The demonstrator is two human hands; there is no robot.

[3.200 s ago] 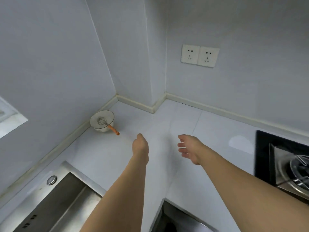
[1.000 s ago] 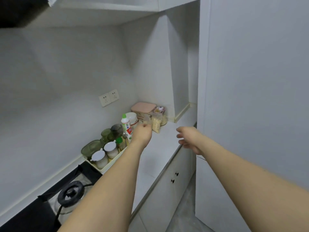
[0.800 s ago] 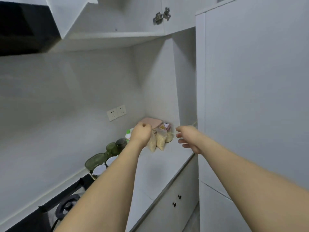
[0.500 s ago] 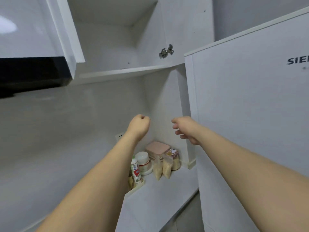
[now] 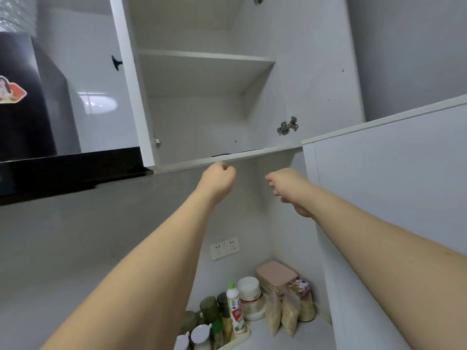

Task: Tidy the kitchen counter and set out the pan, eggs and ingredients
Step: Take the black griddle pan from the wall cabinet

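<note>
White everywhere in this kitchen: grey-white tiled walls, a white countertop (image 5: 300, 334) tucked into the corner, and an open white upper cabinet (image 5: 202, 79) with bare shelves inside, its door (image 5: 130, 79) swung out to the left with a little black knob on it. A metal hinge (image 5: 288, 126) sits on the cabinet's right wall. Black range hood (image 5: 32, 109) off to the left with a red sticker (image 5: 10, 90) on it, and a tall white appliance panel (image 5: 394, 198) fills the right side.

Both arms are stretched up toward the cabinet's bottom edge. The left hand (image 5: 218, 181) is balled into a loose fist, fingers curled in, nothing in it as far as I can see, and it sits just under the cabinet's lower lip. The right hand (image 5: 288, 189) is beside it, a bit lower, fingers curled loosely inward, also not holding anything and not touching the cabinet.

Down on the countertop, the ingredients are bunched in the corner under a double white wall socket (image 5: 224, 248): a pink lidded rectangular box (image 5: 276, 274), a white round jar (image 5: 249, 286), a white squeeze bottle with a green cap and red label (image 5: 235, 309), a couple of clear bags of pale grains (image 5: 281, 315), and a patterned-lid jar (image 5: 304, 303). Some green glass jars (image 5: 209, 308) and white-lidded pots (image 5: 201, 335) stand in a cream tray (image 5: 237, 339) at the bottom edge. No pan or eggs in view.
</note>
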